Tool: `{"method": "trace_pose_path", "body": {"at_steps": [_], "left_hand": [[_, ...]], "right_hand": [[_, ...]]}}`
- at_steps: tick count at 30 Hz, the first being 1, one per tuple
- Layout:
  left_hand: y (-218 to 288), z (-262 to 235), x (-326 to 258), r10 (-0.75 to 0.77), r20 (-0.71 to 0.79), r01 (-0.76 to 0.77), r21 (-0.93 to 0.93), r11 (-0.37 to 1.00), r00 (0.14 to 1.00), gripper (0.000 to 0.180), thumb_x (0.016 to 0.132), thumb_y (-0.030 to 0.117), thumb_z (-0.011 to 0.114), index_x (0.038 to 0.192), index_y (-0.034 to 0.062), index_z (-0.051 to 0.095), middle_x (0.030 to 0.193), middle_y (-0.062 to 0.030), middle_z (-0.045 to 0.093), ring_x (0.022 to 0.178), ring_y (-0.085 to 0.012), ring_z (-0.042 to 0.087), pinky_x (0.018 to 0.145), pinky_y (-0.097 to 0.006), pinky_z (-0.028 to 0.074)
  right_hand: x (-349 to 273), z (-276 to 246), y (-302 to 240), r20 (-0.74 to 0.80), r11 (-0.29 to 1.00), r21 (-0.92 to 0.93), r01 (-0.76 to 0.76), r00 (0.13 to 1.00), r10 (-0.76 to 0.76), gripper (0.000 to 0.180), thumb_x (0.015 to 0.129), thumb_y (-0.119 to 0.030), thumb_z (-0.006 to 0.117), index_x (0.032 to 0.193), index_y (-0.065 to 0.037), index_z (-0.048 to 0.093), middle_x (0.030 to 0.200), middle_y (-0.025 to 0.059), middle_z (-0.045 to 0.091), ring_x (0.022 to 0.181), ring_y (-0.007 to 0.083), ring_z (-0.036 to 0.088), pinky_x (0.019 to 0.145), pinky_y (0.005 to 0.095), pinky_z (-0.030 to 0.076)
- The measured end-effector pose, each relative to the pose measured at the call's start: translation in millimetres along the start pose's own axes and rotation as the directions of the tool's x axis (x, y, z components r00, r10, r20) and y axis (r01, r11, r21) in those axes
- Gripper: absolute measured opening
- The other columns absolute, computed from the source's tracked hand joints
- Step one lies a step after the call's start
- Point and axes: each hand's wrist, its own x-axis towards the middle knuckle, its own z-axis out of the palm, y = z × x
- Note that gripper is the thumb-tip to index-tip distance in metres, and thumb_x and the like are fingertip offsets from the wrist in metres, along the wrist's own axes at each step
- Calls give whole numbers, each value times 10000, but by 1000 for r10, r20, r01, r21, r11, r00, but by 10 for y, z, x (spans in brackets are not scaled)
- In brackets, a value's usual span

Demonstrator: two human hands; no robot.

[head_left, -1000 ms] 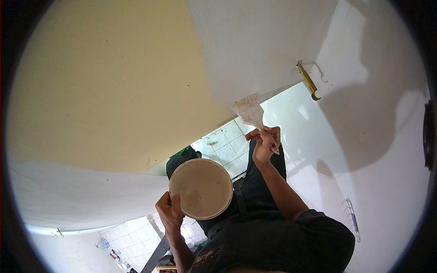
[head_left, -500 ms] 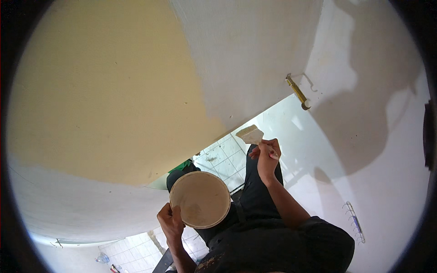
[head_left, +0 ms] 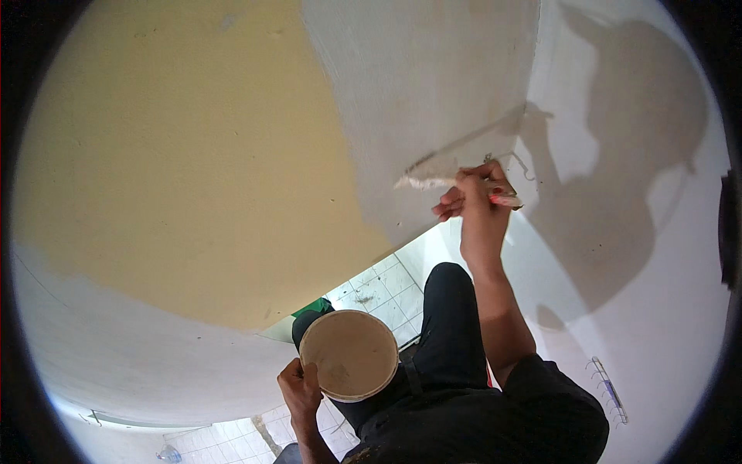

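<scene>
The right hand (head_left: 481, 203) grips a putty knife (head_left: 433, 179), its blade pressed against the grey patch (head_left: 417, 100) on the yellow wall (head_left: 170, 155). Well below that patch, the left hand (head_left: 300, 387) clasps the edge of a round pan (head_left: 349, 354), seemingly coated with putty.

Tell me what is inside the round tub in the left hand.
The round tub, gripped at its rim by the left hand, holds a smooth, pale beige paste that covers its whole inside. The tub's bottom is hidden beneath the paste, so its depth cannot be told.
</scene>
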Motion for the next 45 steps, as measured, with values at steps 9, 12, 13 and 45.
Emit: {"method": "trace_pose_path", "body": {"at_steps": [9,12,13,45], "left_hand": [[41,50,49,-45,-30,44,-11,999,999,311,891,128,583,633,-17,489,515,-36,467,438,-89,420,392,-312,322],[5,102,96,-24,-11,24,-43,999,1000,308,887,129,578,633,-26,498,510,-44,462,442,-91,422,398,-319,332],[-16,83,99,-21,-13,20,-46,999,1000,308,887,129,578,633,-26,498,510,-44,462,442,-91,422,398,-319,332],[-87,33,55,296,-74,-294,35,955,952,540,984,429,613,710,-29,534,567,-93,457,561,-173,399,493,-413,341]], "right_hand": [[386,285,-460,-16,760,465,454,863,-505,137,953,-62,575,1040,-3,486,670,148,643,541,264,669,551,407,582],[381,111,134,-31,913,196,357,933,-358,125,936,-70,549,967,-33,434,717,117,559,559,244,612,536,454,542],[302,26,368,-46,904,187,383,923,-382,155,937,-52,565,906,-37,413,715,115,560,558,236,609,542,457,562],[542,716,-1306,126,763,228,604,759,-639,193,983,-173,628,1029,-51,484,775,151,729,728,318,765,616,367,592]]}}
